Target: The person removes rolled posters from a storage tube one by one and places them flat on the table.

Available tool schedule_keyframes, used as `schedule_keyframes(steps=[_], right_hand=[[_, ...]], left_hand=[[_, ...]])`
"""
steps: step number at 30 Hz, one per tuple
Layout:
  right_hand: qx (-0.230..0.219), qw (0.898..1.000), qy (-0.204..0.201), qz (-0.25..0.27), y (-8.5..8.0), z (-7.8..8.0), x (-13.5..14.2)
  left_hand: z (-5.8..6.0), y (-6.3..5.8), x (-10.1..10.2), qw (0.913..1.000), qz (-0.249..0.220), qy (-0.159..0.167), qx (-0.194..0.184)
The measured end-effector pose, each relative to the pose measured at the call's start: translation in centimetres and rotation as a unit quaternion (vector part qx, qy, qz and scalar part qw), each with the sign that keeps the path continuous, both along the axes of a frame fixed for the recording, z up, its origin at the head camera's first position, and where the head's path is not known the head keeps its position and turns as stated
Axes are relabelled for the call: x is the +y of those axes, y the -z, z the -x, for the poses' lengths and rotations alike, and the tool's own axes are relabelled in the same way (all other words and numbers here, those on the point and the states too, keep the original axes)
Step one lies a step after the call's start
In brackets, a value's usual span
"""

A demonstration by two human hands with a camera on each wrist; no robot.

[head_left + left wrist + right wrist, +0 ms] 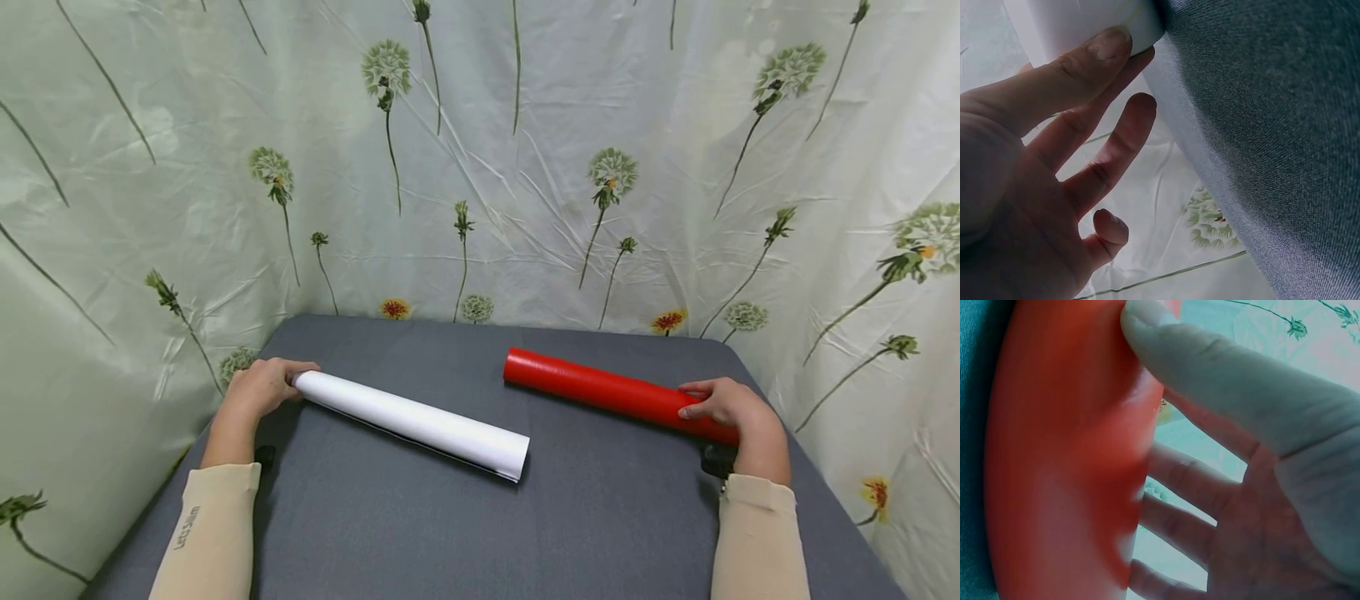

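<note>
A white paper roll lies slantwise on the grey table, its right end nearer to me. My left hand pinches its far left end; in the left wrist view the thumb presses on the white surface, with the lower fingers spread below the roll. To the right lies a glossy red roll, also slanting toward me on its right. Near its right end, my right hand grips it from above. The right wrist view shows the thumb on one side of the red roll and the other fingertips along its far edge.
The grey table narrows toward the back. A pale curtain printed with dandelions hangs behind it and along both sides, close to the table's edges. Grey tabletop separates the two rolls.
</note>
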State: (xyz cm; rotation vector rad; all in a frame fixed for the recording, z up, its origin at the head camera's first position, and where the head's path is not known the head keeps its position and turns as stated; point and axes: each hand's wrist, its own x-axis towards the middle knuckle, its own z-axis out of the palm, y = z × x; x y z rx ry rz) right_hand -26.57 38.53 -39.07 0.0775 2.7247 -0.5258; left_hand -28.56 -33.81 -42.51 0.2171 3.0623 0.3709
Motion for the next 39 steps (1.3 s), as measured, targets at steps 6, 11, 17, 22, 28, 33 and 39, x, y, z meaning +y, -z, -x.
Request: schedule_keyframes(steps=[6, 11, 17, 22, 28, 33, 39], right_hand=[[0.003, 1.000, 0.007, -0.002, 0.0, 0.0, -0.1], [0.003, 1.000, 0.007, -0.002, 0.0, 0.2, -0.4], [0.005, 1.000, 0.014, -0.014, 0.0, 0.6, -1.2], [0.011, 0.999, 0.024, -0.025, 0.3, 0.9, -1.9], [0.022, 0.999, 0.036, -0.033, 0.7, 1.3, -3.1], [0.038, 0.998, 0.042, -0.042, 1.0, 1.5, -4.2], [0.059, 0.996, 0.035, -0.048, 1.5, 2.0, -5.3]], left_hand=[[0.0, -0.3, 0.2, 1.0000, -0.001, 0.001, 0.001], [-0.1, -0.4, 0.5, 1.0000, 0.003, -0.003, -0.005], [-0.2, -0.5, 1.1, 1.0000, 0.003, 0.003, -0.005], [0.0, -0.5, 1.7, 0.9999, 0.007, 0.012, -0.008], [0.2, -0.5, 2.3, 0.9998, 0.005, 0.011, -0.018], [0.3, -0.4, 3.1, 0.9996, 0.001, 0.015, -0.022], [0.5, -0.2, 4.0, 0.9994, -0.004, 0.019, -0.027]])
